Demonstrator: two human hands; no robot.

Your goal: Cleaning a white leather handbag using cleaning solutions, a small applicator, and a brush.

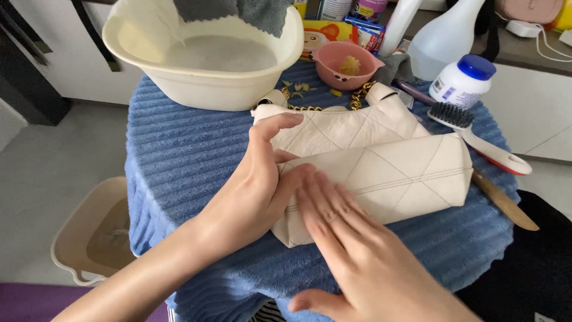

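On the blue-covered desk [179, 149] the cream quilted bag [393, 173] lies w/ its long axis running left-right, stretching away to the right of both hands; left hand [256, 191] presses its near-left end, fingers spread flat, right hand [351, 250] flat & open on its front, gripping nothing.

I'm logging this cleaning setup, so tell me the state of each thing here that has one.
cream quilted bag: lying flat, folded over
left hand: open, resting on the bag
right hand: open, flat on the bag
cream basin: holds cloudy water
pink bowl: holds a yellowish lump
white jar: blue lid on
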